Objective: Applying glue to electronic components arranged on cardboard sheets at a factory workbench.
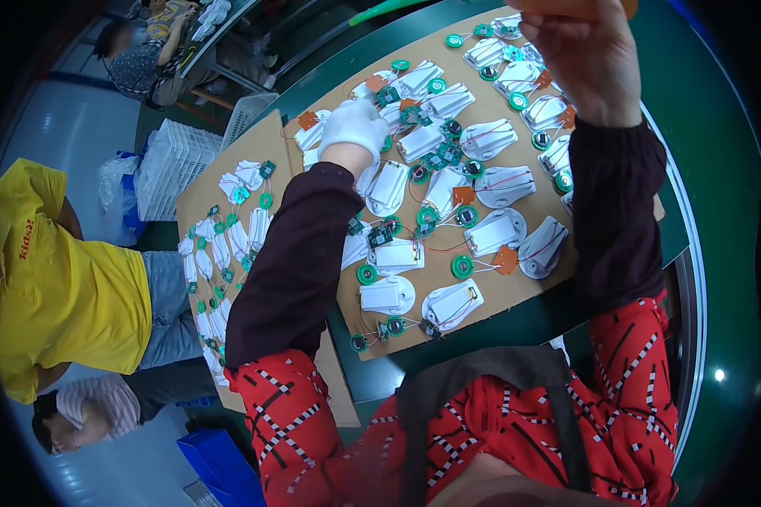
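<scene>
Near cardboard sheet's (397, 351) edge, left hand (354, 127) rests.

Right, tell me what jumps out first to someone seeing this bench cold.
A brown cardboard sheet on the green table is crowded with white plastic housings, each wired to small green round parts. The white-gloved left hand reaches down among them near the sheet's far left, while the bare right hand is raised at the top edge. A person in a yellow shirt stands at the left.

Green table (719, 211) carries cardboard sheets (397, 334) of white housings (386, 296).
</scene>
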`<action>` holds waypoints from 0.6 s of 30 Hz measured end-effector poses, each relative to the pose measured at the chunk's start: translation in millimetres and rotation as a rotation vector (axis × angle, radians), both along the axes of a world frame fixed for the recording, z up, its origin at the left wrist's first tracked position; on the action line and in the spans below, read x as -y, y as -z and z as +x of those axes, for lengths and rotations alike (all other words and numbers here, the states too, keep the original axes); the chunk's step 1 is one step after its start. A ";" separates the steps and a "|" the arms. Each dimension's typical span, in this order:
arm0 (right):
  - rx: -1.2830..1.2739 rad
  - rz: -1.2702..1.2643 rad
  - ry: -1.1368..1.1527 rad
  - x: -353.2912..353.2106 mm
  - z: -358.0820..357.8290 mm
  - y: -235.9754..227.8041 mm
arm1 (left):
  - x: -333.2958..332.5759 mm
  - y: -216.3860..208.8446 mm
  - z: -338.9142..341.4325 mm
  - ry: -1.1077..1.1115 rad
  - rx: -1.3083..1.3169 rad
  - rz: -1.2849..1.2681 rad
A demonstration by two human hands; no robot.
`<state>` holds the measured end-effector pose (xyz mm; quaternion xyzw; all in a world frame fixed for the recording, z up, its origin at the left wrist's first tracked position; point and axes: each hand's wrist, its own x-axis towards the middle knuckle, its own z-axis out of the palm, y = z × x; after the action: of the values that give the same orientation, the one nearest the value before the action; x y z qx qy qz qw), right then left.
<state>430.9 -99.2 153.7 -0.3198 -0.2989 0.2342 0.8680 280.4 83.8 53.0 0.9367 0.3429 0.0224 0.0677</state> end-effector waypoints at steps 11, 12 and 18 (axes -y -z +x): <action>0.153 -0.441 -0.093 -30.3 -18.0 38.7 | -59.8 40.2 -11.1 -0.130 0.304 -0.448; 0.230 -0.466 -0.090 -33.6 -22.1 42.4 | -58.8 40.1 -10.9 -0.129 0.316 -0.467; 0.598 -0.559 -0.017 -46.8 -32.6 64.6 | -47.7 26.7 -10.1 -0.272 0.467 -0.893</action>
<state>398.2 -52.4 89.1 -0.5949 -0.4656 0.2105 0.6204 270.3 131.5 26.3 0.7336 0.4135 0.0908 0.5317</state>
